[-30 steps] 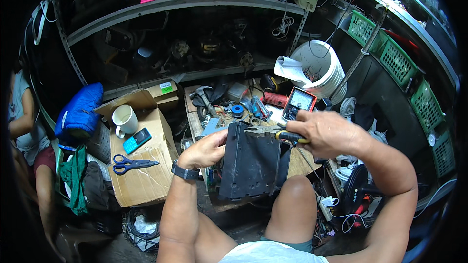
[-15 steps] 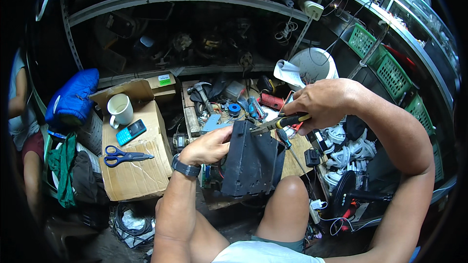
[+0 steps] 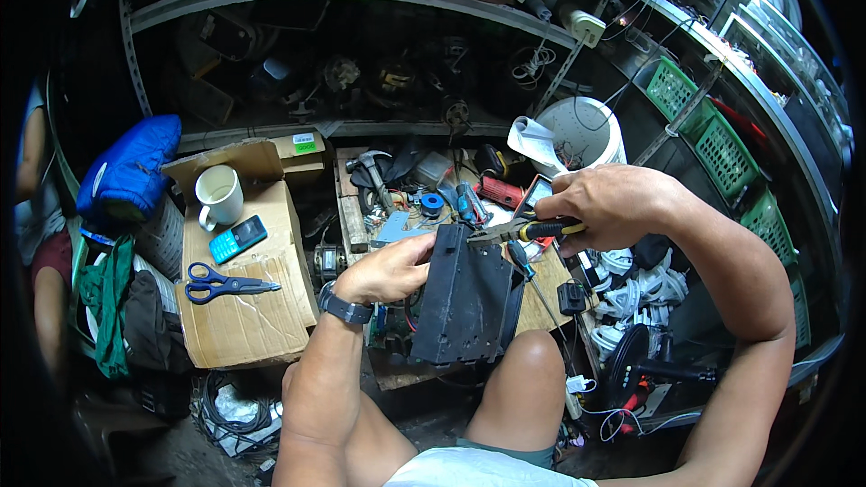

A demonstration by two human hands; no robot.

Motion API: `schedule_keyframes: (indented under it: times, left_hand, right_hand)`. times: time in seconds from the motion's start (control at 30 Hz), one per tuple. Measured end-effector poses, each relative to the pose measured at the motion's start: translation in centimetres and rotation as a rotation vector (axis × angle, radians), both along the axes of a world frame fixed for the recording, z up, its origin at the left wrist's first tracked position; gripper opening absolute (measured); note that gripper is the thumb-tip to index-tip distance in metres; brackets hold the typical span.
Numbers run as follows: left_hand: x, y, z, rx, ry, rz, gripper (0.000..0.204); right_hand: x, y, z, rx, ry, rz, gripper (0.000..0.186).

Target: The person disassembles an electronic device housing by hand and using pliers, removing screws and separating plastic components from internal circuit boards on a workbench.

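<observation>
A black box-shaped casing [image 3: 462, 302], dusty and tilted, stands above my knees near the bench's front edge. My left hand [image 3: 386, 271], with a watch on its wrist, grips the casing's upper left side; its fingertips are hidden behind it. In my right hand [image 3: 615, 206] are pliers [image 3: 541, 229] with black-and-yellow handles. The jaws of the pliers are at the casing's top right edge; whether they pinch something small there cannot be made out. Just right of the casing lies a screwdriver [image 3: 532, 272].
Behind the casing the bench holds a hammer [image 3: 372, 171], a blue spool [image 3: 431, 205] and a red tool [image 3: 502, 188]. A cardboard box [image 3: 239, 334] at left carries a mug [image 3: 219, 197], a phone [image 3: 238, 239] and scissors [image 3: 230, 286]. White plastic parts [image 3: 636, 293] lie at right.
My right hand has come down a little and shifted right, so the pliers lie flatter against the casing's top edge. My left hand keeps its hold; the whole view has shifted slightly.
</observation>
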State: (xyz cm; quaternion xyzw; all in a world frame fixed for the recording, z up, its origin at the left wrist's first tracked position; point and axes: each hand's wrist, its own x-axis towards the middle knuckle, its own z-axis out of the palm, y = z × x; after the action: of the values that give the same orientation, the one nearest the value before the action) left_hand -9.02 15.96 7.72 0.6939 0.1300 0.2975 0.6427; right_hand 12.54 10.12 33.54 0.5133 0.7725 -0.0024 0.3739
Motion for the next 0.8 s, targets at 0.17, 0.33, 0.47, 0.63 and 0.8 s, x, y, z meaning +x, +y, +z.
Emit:
schedule_keyframes:
  times: [0.17, 0.33, 0.47, 0.63, 0.8]
  left_hand:
    - [0.0, 0.3, -0.4, 0.073, 0.012, 0.031, 0.039]
    - [0.3, 0.0, -0.6, 0.049, 0.001, 0.048, 0.039]
    - [0.3, -0.4, -0.1, 0.032, -0.016, 0.038, 0.037]
    - [0.4, -0.6, -0.2, -0.078, -0.007, 0.032, 0.033]
    - [0.1, -0.1, -1.2, -0.191, 0.04, 0.033, 0.029]
  right_hand:
    - [-0.4, 0.2, -0.1, -0.006, -0.015, 0.05, 0.042]
    - [-1.1, 0.8, -0.3, -0.053, -0.02, 0.03, 0.038]
    - [-1.9, 1.2, -0.2, -0.09, -0.088, 0.046, 0.048]
    - [-2.2, 0.4, -1.5, -0.012, -0.116, 0.019, 0.038]
    - [-3.6, -0.6, -1.2, 0.091, -0.208, 0.197, 0.03]
